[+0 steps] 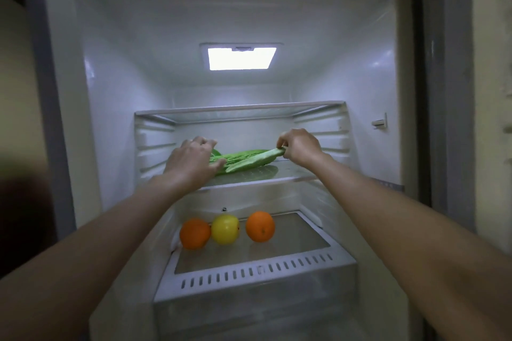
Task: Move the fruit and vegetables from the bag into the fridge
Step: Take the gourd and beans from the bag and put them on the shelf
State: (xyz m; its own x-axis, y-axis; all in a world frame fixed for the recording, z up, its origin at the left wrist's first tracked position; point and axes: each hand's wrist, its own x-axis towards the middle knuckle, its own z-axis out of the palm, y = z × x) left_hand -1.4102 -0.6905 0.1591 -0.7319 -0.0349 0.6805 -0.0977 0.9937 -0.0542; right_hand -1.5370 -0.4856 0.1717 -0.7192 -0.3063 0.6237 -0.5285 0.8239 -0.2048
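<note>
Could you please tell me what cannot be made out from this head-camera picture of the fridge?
- Left end of the greens: hidden under the left hand.
- The bag: out of frame.
- Right hand fingertips: curled around the greens' tip.
- Drawer contents: frosted front, blurred.
- Top shelf surface: seen edge-on.

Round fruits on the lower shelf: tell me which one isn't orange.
The yellow fruit, the middle of the three. It touches the orange on its left, while the other orange sits apart on its right.
</note>
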